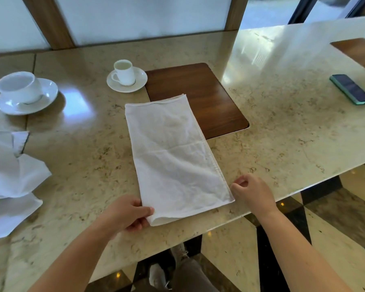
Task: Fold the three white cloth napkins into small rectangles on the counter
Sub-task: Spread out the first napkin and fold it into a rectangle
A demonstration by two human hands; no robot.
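A white napkin (173, 157), folded into a long rectangle, lies flat in the middle of the marble counter (82, 157), its far end over a wooden inset. My left hand (129, 216) pinches the napkin's near left corner and lifts the folded edge slightly. My right hand (252, 191) sits by the near right corner with thumb and fingers curled, touching or just off the cloth; I cannot tell which. Two more white napkins (11, 180) lie loose and crumpled at the counter's left edge.
A large white cup on a saucer (22, 91) stands far left, and a small cup on a saucer (125, 75) behind the napkin. A dark wooden inset panel (209, 91) sits in the counter. A phone (351, 89) lies far right. The counter's edge runs close below my hands.
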